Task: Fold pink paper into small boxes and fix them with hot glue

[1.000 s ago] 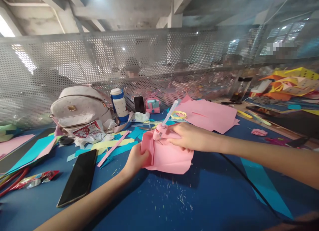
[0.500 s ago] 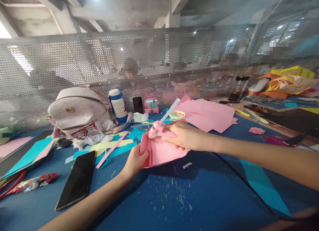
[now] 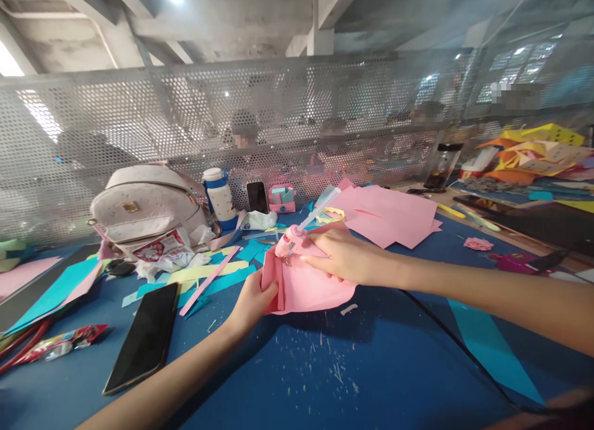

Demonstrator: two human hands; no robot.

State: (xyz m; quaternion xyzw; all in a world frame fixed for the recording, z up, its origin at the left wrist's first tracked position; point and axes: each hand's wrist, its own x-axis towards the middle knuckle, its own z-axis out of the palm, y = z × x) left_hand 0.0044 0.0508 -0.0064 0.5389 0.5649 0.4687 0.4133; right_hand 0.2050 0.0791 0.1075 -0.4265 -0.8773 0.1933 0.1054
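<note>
Left hand (image 3: 250, 297): your fingers pinch the folded pink paper (image 3: 315, 291) at its left side.
Right hand (image 3: 343, 257): your fingers wrap the pink glue gun (image 3: 293, 244).
Glue gun: over the paper, nozzle down near the fold; can't tell if it touches.
Glue stick (image 3: 320, 208): pokes up from its back.
Paper: between your hands, above the blue table (image 3: 399, 374).
Black phone (image 3: 142, 337): left of your left hand.

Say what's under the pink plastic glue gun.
Folded pink paper, gripped at its left edge by the left hand. The patch directly beneath the glue gun and right hand is covered, so unseen.
</note>
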